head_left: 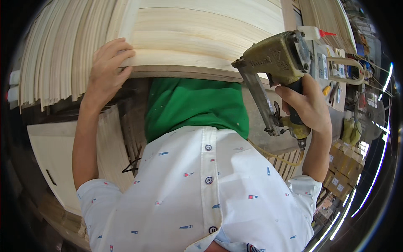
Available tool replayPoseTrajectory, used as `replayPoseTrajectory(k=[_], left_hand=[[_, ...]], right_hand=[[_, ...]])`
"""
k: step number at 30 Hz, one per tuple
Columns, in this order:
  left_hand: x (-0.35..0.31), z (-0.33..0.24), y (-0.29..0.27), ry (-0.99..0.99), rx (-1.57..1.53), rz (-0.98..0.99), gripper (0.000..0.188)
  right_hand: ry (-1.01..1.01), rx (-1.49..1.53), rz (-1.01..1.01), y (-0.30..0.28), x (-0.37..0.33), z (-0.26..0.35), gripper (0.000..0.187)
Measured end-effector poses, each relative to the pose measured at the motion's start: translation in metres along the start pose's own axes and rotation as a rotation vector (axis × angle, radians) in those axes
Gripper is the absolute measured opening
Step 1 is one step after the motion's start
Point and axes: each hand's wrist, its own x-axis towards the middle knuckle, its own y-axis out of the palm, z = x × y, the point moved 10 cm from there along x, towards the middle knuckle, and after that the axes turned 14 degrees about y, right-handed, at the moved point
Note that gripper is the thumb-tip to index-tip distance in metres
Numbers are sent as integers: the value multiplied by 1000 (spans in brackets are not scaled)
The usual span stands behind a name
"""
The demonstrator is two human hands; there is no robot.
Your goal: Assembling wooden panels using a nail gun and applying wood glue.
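Observation:
My right hand (308, 103) is wrapped round the black grip of a pneumatic nail gun (277, 56), olive-green with a long metal magazine. The gun's nose points left, over the right part of a pale wooden panel (189, 35) in front of me. An air hose (296, 161) runs from the bottom of its handle. My left hand (111, 59) rests at the panel's near left corner with fingers slightly apart, and I see nothing held in it. Part of the panel's right side is hidden behind the gun.
Thin wooden slats (63, 50) are stacked at the left, with more boards (325, 19) at the far right. A white glue bottle (310, 32) with a red tip lies beyond the gun. Below left stands a pale cabinet-like panel (52, 155). Cardboard boxes (344, 168) sit at the right.

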Motion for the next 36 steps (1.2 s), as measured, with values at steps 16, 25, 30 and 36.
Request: replayPoseTrajectory(k=[16, 25, 30, 36], left_hand=[[-20, -1, -16, -53, 3, -41, 20], [6, 70, -69, -199, 215, -250, 16], [22, 130, -86, -368, 370, -257, 21], [122, 207, -67, -297, 459, -270, 31]], right_hand=[[135, 452, -428, -158, 31, -148, 23], [100, 808, -293, -212, 129, -298, 21], [114, 853, -229, -208, 150, -312, 23], [198, 681, -447, -205, 143, -326, 26]])
